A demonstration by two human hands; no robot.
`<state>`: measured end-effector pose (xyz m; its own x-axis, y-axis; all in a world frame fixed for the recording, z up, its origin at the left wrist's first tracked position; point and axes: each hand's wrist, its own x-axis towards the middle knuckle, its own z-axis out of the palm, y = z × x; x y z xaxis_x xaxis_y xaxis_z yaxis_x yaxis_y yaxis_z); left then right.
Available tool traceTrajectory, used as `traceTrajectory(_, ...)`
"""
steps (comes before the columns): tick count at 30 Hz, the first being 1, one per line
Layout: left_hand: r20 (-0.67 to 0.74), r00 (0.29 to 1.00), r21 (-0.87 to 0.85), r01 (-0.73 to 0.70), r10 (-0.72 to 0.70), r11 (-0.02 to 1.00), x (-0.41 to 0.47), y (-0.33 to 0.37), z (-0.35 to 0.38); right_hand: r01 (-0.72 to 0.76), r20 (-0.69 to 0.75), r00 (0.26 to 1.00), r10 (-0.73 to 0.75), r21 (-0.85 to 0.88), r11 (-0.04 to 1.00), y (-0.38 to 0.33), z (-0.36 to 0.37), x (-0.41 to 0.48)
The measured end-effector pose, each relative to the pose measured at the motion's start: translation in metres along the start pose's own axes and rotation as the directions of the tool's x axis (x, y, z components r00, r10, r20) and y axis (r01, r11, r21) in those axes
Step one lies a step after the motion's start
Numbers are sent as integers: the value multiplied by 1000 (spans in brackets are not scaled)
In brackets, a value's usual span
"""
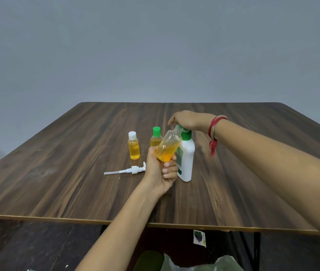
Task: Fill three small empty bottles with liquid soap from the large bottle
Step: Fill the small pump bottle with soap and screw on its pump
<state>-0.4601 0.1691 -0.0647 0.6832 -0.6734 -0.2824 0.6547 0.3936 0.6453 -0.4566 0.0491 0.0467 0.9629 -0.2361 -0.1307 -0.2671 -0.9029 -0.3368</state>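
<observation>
Well off table edge (pixel 38 218), bottle (pixel 168 147) (left hand (pixel 160 173))

Centre frame: left hand (pixel 162 171) grips uncapped small bottle (pixel 168 146), tilted, part-filled with amber liquid. Right hand (pixel 186 120) grips large white bottle (pixel 186 161) at its green top. Left of them stand white-capped bottle (pixel 134 146) and green-capped bottle (pixel 156 138); pump (pixel 129 170) lies on table (pixel 57 153).

Left forearm reaches up from the near edge, left hand (pixel 161 171) turned palm-up, fingers and thumb wrapped round a tilted small bottle (pixel 168 147). Right arm stretches in from the right, wrist bent, right hand (pixel 187 120) knuckles-up, fingers curled down over the large bottle (pixel 186 159) top.
</observation>
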Motion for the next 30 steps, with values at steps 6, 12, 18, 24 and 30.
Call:
traceTrajectory(6,-7,1000,7,0,1,1000,1,1,-1,2,4,1000,-2,-37,999,1,1,-1)
traceTrajectory(12,-11,1000,13,-4,4,1000,0,1,-1,10,-4,1000,-11,-40,999,1,2,-2)
traceTrajectory(18,-2,1000,10,4,-4,1000,0,1,-1,2,-1,1000,-2,-39,999,0,0,-3)
traceTrajectory(24,4,1000,14,-5,4,1000,0,2,0,-3,-8,1000,3,-10,1000,-1,-1,-3)
traceTrajectory(30,-2,1000,16,-3,3,1000,1,3,-2,-2,-20,1000,2,-4,1000,-1,0,-4)
